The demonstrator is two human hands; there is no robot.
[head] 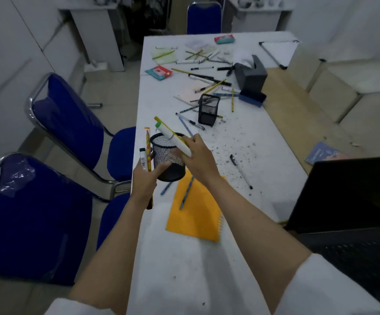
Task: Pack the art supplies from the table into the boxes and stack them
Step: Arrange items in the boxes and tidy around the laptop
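Risk: right hand point(201, 159) is gripping a marker point(175, 139) and pencil over the mesh cup point(167, 156); left hand point(144, 180), clutching pens point(145, 155), is steadying it at worktop's point(207, 269) 9 o'clock edge; tipping possible.

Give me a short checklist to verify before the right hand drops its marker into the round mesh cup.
1. Right hand grips the white marker: ok.
2. Marker is over the round mesh cup: ok, its lower end lies above the rim.
3. Cup is steadied: ok, left hand holds it with its own pens.
4. Cup has room: cannot tell, its inside is dark.
5. Yellow pencil held alongside the marker: ok.
6. Supplies left on the table: not ok, many remain.
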